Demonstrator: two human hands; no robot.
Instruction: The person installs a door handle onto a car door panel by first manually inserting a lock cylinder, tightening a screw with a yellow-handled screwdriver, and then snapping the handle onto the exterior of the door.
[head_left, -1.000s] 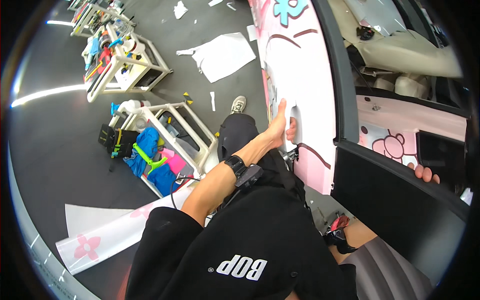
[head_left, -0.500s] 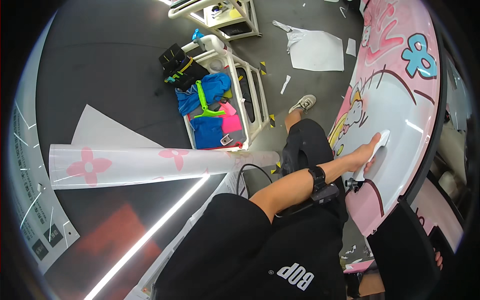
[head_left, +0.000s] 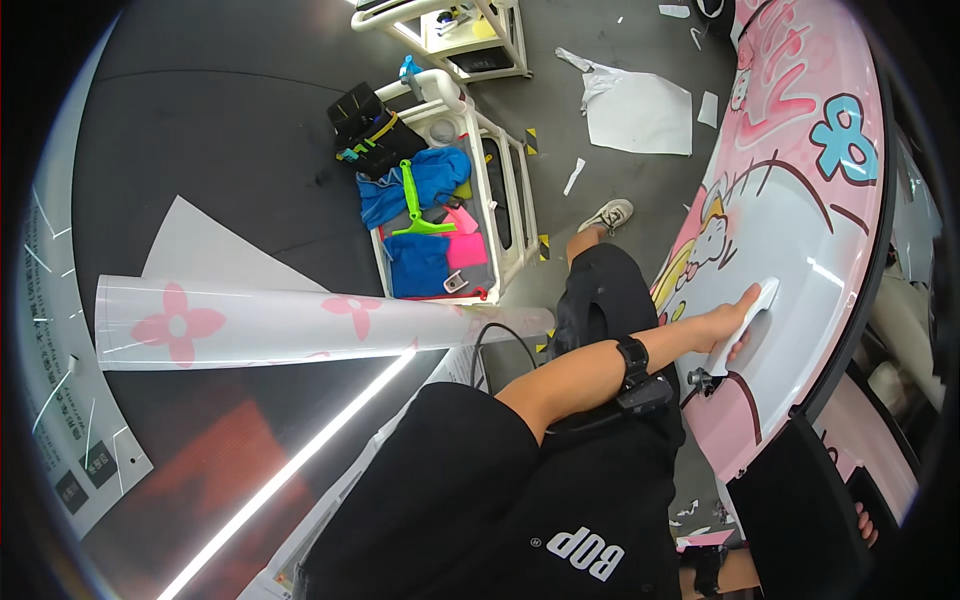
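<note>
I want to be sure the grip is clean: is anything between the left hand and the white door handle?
Nothing visible is: the left hand closes directly around the white door handle, thumb on one side and fingertips on the other. The metal fitting sits near the lower end, not between them.

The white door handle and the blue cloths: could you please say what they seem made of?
White door handle: perhaps plastic or coated metal, given its smooth, even surface; I can't tell which. Blue cloths: likely soft, matte fabric, from loose folds.
</note>
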